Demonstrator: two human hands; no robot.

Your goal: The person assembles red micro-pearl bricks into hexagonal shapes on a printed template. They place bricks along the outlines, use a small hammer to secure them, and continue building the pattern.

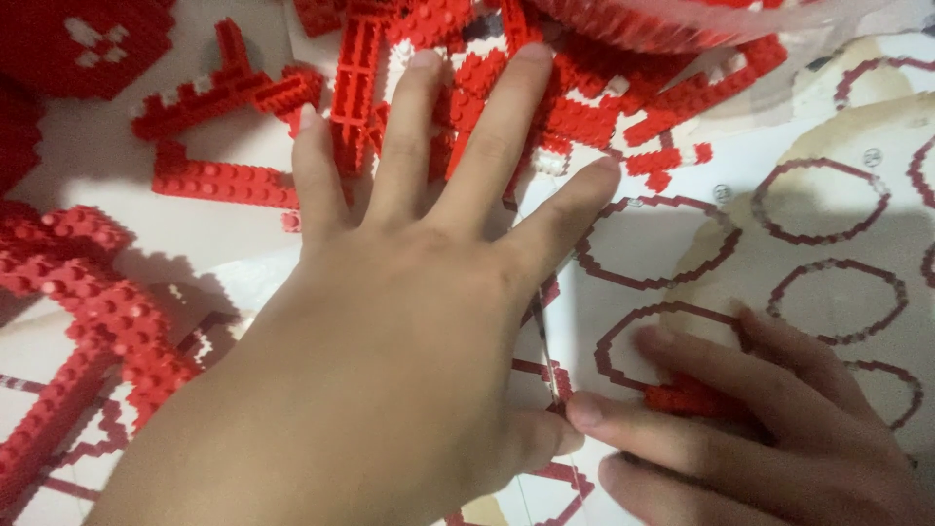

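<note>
My left hand (390, 321) lies flat with fingers spread, its fingertips resting on a pile of loose red bricks (575, 107) at the top of the view. My right hand (750, 429) sits at the lower right with its fingers closed around a small red brick piece (687, 397), pressed against the paper instruction sheet (828, 321). The sheet is printed with several red ring-shaped outlines. The two hands nearly touch at the thumbs.
A curved red brick assembly (93, 302) arcs along the left side. Straight red brick strips (224, 180) lie at upper left. A dark red rounded brick part (78, 44) fills the top left corner, and a clear plastic bag (838, 29) lies at the top right.
</note>
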